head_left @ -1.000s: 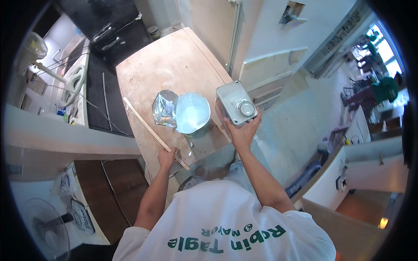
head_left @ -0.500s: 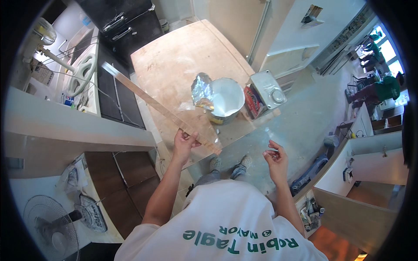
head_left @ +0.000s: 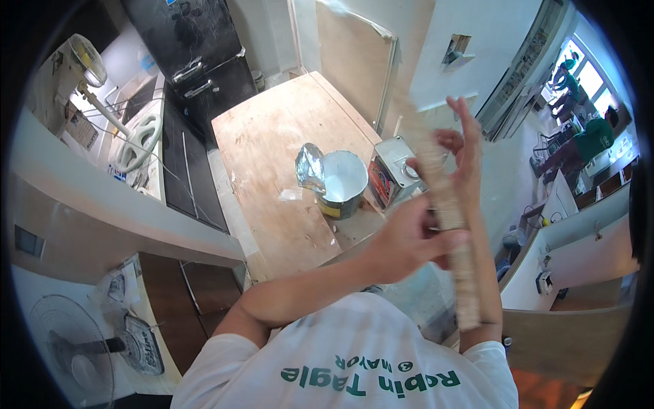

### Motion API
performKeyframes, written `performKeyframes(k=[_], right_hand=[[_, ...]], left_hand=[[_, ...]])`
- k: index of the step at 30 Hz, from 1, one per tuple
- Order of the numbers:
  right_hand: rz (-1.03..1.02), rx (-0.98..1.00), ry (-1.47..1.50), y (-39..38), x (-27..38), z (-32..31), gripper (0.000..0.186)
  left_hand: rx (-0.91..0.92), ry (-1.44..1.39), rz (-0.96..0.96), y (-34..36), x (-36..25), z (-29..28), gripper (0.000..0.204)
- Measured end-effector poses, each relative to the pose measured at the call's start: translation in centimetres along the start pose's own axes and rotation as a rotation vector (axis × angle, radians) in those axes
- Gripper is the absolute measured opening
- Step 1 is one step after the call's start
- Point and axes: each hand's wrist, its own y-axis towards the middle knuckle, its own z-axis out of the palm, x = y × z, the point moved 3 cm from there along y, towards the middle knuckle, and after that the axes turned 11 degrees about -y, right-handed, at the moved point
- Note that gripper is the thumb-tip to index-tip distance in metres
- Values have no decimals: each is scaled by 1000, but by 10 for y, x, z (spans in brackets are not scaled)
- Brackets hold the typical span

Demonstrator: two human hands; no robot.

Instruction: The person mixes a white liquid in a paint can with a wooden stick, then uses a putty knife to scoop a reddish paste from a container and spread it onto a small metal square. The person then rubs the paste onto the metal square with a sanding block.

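A long, thin wooden strip (head_left: 464, 286) stands tilted in front of me on the right, its upper part smeared by motion. My left hand (head_left: 402, 242) is closed around its lower half, thumb across the face. Farther up the strip is my right hand (head_left: 469, 160), partly behind it, with fingers stretched and spread. Whether the right hand touches the wood I cannot tell. Beyond my left forearm, an open can (head_left: 338, 204) with pale contents and a peeled-back foil lid (head_left: 310, 167) stands on a wooden tabletop (head_left: 266, 136).
Beside the can are a grey metal box (head_left: 398, 153) and a red-and-black carton (head_left: 381, 183). A black refrigerator (head_left: 191, 54) stands at the far left, a fan (head_left: 75, 341) at the near left. An open cabinet (head_left: 586, 252) is on the right. Other people (head_left: 593, 140) are at the far right.
The wooden strip has swung from the left over to my right side, carried by my left hand across my body. My right hand has risen beside it. The view has shifted slightly.
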Motion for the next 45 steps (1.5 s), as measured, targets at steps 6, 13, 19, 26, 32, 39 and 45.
performKeyframes(k=[6,13,19,26,32,39,45], right_hand=[[-65,-135,-302,-4,-64,-41,42],[377,-252,235,-52,-142,-141,26],[390,40,280,-57,-121,-116,27],[297,314,146,-48,-111,-2,18],[202,473,-37,-39,-106,91,23],[81,610,-134,-54,-87,152,20],[-28,685,-181,-53,-60,188,19]], left_hand=[[136,-228,-142,57,61,85,30],[-621,540,182,-24,34,-110,14],[-1355,388,310,-103,53,-242,33],[-1226,210,362,-45,50,-272,28],[-1134,300,287,-51,43,-297,25],[-1004,271,220,-87,28,-307,26],[-932,292,121,-109,1,-315,27]])
